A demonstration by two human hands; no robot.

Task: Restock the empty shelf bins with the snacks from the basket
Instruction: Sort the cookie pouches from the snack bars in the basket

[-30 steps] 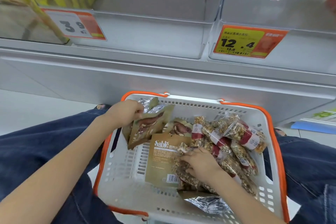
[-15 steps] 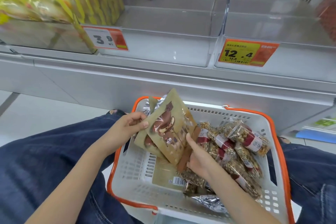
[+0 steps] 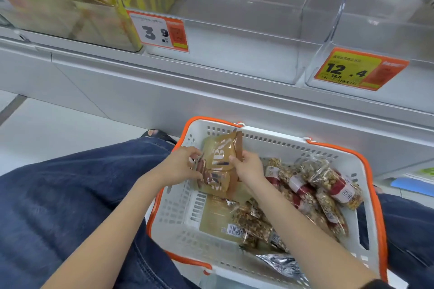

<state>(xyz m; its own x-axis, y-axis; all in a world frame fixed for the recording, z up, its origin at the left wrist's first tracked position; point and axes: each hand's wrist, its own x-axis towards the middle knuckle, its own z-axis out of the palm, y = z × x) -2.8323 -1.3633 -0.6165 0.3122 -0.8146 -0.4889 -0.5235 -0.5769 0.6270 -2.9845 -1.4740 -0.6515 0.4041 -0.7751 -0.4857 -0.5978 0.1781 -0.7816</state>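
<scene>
Price tags (image 3: 162,31): "3.9"; "12.4"

Left hand (image 3: 180,166) and right hand (image 3: 249,166) grip tan snack pouches (image 3: 218,162) above basket (image 3: 277,141); nut packs (image 3: 324,185) inside

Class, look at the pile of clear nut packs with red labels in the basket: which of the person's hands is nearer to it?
Right. The right hand grips the brown pouches just beside the nut packs; the left hand holds the pouches' far side, farther away.

A shop aisle: clear plastic shelf bins (image 3: 234,58) carry orange price tags (image 3: 359,69) above a white, orange-rimmed shopping basket (image 3: 277,145).
</scene>
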